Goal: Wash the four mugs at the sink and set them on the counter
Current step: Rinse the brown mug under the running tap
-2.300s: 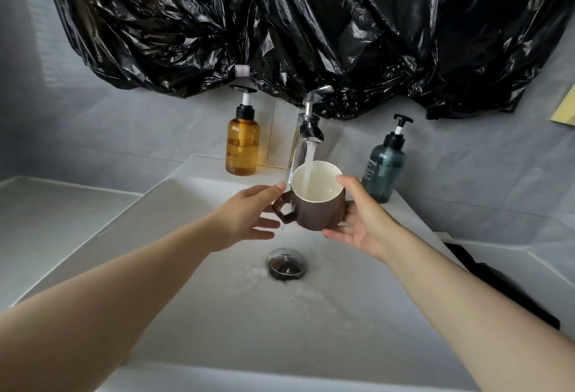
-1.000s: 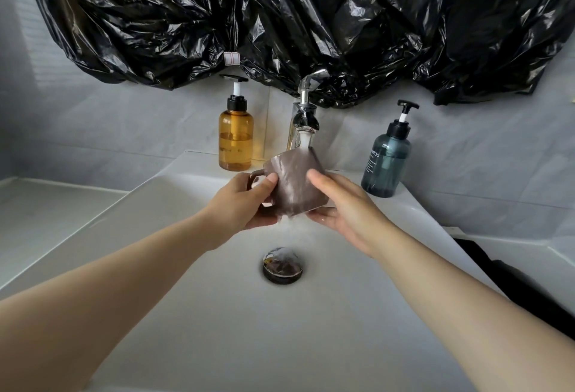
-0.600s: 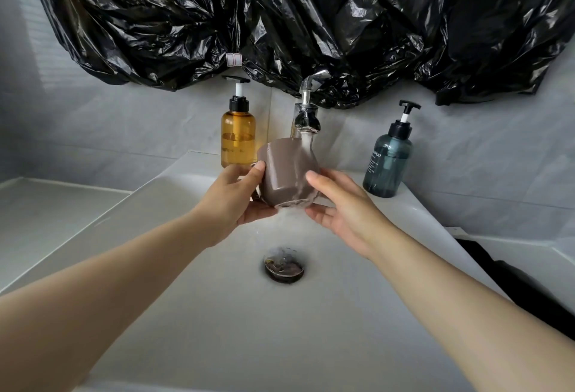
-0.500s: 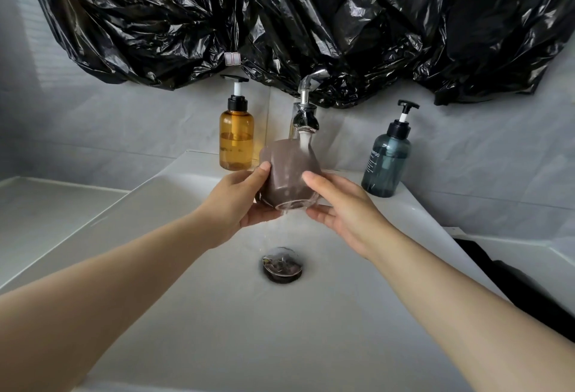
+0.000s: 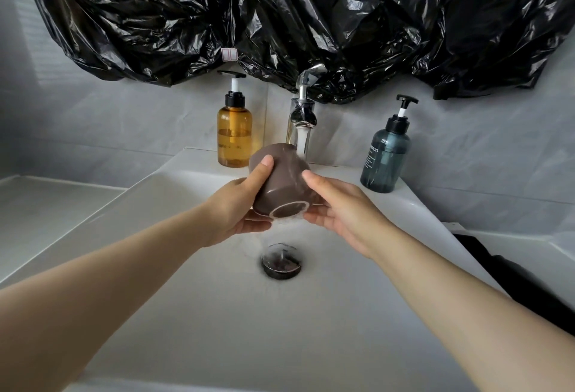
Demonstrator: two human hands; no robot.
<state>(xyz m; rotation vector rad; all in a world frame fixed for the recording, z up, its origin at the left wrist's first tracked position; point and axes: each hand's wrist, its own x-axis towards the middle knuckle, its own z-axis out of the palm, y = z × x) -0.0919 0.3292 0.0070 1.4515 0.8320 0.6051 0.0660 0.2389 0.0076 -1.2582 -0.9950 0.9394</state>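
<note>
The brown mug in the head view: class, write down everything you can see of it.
The mug is brown, smooth and glossy, seemingly ceramic. It is tipped so its unglazed base ring faces the camera and its mouth points away toward the wall; no handle shows. It is held above the sink, under the tap, whose running water strikes its side and falls off toward the drain. The left hand grips its left side, thumb on top; the right hand touches its right side.

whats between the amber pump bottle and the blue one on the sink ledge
In the head view, the running faucet stands between the amber bottle and blue bottle.
</note>
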